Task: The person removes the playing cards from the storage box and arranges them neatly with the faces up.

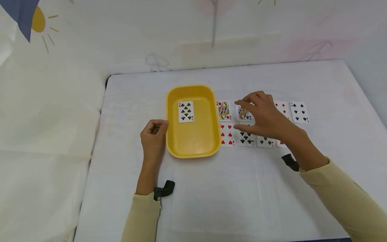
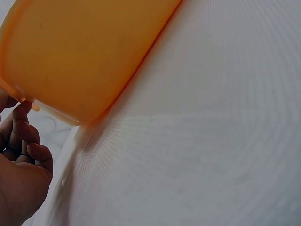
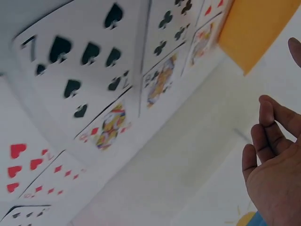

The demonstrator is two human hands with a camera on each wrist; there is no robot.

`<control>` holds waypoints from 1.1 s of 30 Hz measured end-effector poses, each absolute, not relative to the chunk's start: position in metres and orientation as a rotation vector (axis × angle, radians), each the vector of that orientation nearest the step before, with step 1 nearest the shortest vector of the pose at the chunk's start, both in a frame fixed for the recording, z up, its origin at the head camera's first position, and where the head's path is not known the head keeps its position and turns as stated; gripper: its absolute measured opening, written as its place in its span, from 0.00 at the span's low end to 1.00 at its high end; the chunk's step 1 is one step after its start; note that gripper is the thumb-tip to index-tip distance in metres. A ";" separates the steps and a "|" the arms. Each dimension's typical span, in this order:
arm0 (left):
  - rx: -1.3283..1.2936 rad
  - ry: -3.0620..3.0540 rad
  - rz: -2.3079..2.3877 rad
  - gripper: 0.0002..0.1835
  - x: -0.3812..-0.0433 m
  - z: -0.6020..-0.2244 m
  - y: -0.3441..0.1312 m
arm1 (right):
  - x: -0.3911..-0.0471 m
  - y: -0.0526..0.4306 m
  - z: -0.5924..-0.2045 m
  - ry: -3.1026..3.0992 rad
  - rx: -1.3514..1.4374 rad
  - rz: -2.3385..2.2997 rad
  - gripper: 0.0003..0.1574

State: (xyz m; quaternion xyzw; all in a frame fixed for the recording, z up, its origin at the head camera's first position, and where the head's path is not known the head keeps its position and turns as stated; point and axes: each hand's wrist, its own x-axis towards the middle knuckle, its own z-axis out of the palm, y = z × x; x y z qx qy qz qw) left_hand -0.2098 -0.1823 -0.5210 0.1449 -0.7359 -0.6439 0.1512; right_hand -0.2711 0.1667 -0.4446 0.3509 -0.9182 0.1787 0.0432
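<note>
A yellow plastic tray (image 1: 193,143) sits on the table, with an eight of clubs (image 1: 185,111) lying face up inside. My left hand (image 1: 153,137) pinches the tray's left rim between thumb and curled fingers; the left wrist view shows those fingertips (image 2: 22,110) at the rim. Over the rows of cards hovers my right hand (image 1: 261,116), thumb and fingers spread apart and holding nothing. Beneath or beside it lie a queen of clubs (image 1: 243,115), a seven of clubs (image 1: 246,138) and a seven of spades (image 3: 89,54). The hand hides a queen of diamonds (image 3: 110,127) from the head view.
Right of the tray, a queen of hearts (image 1: 224,111) stands above a six of hearts (image 1: 227,135). Farther right lie a diamond card (image 1: 282,108) and a six of spades (image 1: 299,112). A white cloth (image 1: 211,195) covers the table; a pale wall rises behind.
</note>
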 end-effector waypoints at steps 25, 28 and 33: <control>0.380 -2.062 -1.909 0.11 -0.209 -0.515 -0.172 | -0.299 0.063 -0.451 -2.892 1.336 0.335 0.48; 0.370 -2.060 -1.918 0.12 -0.209 -0.515 -0.171 | -0.303 0.056 -0.452 -2.938 1.306 0.286 0.50; 0.363 -2.059 -1.926 0.11 -0.209 -0.516 -0.172 | -0.309 0.045 -0.457 -2.970 1.283 0.229 0.51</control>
